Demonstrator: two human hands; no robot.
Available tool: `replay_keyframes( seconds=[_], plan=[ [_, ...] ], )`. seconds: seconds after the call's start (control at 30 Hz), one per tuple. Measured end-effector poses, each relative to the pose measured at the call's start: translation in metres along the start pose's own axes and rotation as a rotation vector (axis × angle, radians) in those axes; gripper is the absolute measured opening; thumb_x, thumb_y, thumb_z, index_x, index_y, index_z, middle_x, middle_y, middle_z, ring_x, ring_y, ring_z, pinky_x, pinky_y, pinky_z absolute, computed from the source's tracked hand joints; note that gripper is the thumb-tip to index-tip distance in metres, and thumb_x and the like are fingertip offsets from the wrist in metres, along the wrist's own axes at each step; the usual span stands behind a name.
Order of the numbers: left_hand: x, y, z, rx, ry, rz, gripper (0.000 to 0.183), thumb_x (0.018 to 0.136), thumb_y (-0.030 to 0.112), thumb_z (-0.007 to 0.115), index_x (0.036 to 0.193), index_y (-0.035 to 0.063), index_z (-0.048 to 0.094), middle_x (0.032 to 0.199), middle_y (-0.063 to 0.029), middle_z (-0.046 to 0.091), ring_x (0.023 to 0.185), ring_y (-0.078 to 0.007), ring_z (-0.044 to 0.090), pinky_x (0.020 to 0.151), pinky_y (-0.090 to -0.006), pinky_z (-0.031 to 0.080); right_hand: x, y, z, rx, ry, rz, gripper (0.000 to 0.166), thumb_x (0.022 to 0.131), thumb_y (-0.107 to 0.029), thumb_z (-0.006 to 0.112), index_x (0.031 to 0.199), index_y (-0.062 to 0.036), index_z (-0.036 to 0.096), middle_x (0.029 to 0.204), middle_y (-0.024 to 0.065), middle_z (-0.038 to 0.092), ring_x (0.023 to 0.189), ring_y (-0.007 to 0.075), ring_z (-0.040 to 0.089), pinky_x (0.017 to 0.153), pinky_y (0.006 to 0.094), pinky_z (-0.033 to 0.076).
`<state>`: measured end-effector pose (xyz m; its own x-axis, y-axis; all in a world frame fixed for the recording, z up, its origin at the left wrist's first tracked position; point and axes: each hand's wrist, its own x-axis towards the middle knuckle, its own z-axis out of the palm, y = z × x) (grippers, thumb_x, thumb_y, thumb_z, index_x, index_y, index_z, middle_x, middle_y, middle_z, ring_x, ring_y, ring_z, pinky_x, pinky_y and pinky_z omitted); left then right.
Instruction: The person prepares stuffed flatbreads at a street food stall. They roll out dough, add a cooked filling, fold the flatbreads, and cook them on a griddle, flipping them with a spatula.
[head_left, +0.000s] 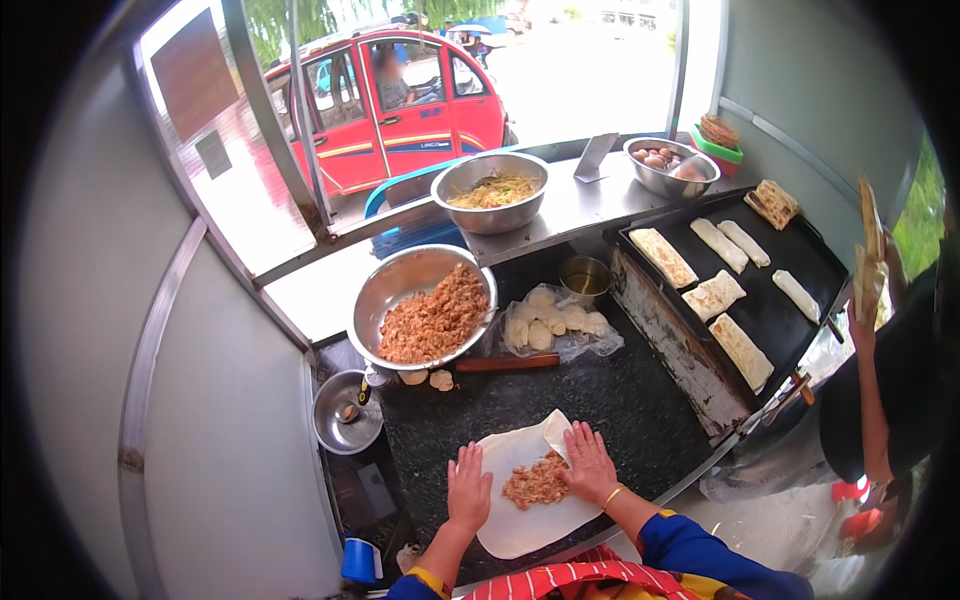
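Note:
A thin sheet of dough (517, 529) lies flat on the black stone worktop, with a patch of reddish minced filling (537, 481) on its middle. My left hand (470, 487) rests flat at the sheet's left edge, fingers pointing away from me. At the upper right, my right hand (589, 465) lies over the sheet's edge, beside a folded-over corner (556, 433) and touching or close to the filling. Whether its fingers pinch the dough cannot be told. Beyond my hands are a wooden rolling pin (508, 363) and dough pieces (555, 319) on clear plastic.
A steel bowl of minced filling (435, 315) stands at the back left, near a small steel bowl (348, 412). A griddle (757, 292) with several filled flatbreads is at the right. Another person (874, 375) stands beyond it, holding flatbread. A bowl of shredded vegetables (491, 191) sits on the ledge.

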<state>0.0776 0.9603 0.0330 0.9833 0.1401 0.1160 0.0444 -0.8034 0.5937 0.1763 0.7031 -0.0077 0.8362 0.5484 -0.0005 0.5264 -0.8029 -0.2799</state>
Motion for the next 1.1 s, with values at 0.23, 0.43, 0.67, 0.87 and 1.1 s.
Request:
replay_keyframes(
  seconds=[0.23, 0.43, 0.67, 0.87, 1.1],
  plan=[
    [-0.08, 0.017, -0.007, 0.091, 0.208, -0.333, 0.058, 0.097, 0.018, 0.049, 0.15, 0.0004, 0.035, 0.155, -0.018, 0.038, 0.147, -0.0337, 0.029, 0.12, -0.0538, 0.014, 0.002, 0.0, -0.01, 0.085, 0.004, -0.163, 0.09, 0.091, -0.054, 0.055, 0.154, 0.0018, 0.023, 0.162, 0.026, 0.015, 0.152, 0.0384, 0.009, 0.122, 0.0531, 0.006],
    [-0.13, 0.062, 0.025, 0.066, 0.444, -0.724, 0.052, 0.096, 0.019, 0.053, 0.144, 0.0001, 0.044, 0.144, -0.0192, 0.051, 0.134, -0.0316, 0.047, 0.113, -0.0513, 0.025, -0.005, 0.006, -0.005, 0.154, -0.147, -0.375, 0.09, 0.092, -0.063, 0.048, 0.154, -0.0009, 0.026, 0.16, 0.0265, 0.018, 0.151, 0.0402, 0.012, 0.121, 0.0555, 0.007],
    [-0.135, 0.089, 0.056, 0.215, 0.564, -0.844, 0.026, 0.088, 0.02, 0.067, 0.111, 0.0086, 0.061, 0.098, -0.0092, 0.063, 0.094, -0.0288, 0.06, 0.086, -0.0449, 0.04, 0.074, -0.023, -0.054, 0.41, -0.022, -0.523, 0.078, 0.087, -0.029, 0.069, 0.15, -0.0005, 0.032, 0.151, 0.02, 0.04, 0.139, 0.0376, 0.036, 0.114, 0.0475, 0.029],
    [-0.125, 0.087, 0.055, 0.209, 0.495, -1.262, 0.042, 0.078, 0.026, 0.078, 0.11, 0.0077, 0.059, 0.098, -0.009, 0.067, 0.096, -0.0281, 0.065, 0.09, -0.0452, 0.04, 0.148, -0.101, -0.016, 0.523, -0.132, -0.692, 0.032, 0.079, -0.019, 0.076, 0.108, -0.0078, 0.068, 0.106, 0.0113, 0.066, 0.105, 0.0336, 0.059, 0.091, 0.0423, 0.049],
    [-0.103, 0.082, 0.048, 0.124, 0.4, -1.258, 0.029, 0.08, 0.021, 0.076, 0.097, 0.0051, 0.059, 0.093, -0.0152, 0.069, 0.091, -0.0366, 0.067, 0.079, -0.0447, 0.051, 0.178, -0.163, 0.013, -0.013, -0.54, -0.96, 0.03, 0.08, -0.017, 0.072, 0.108, -0.0076, 0.067, 0.108, 0.013, 0.065, 0.104, 0.0345, 0.064, 0.089, 0.0443, 0.052]
  ],
)
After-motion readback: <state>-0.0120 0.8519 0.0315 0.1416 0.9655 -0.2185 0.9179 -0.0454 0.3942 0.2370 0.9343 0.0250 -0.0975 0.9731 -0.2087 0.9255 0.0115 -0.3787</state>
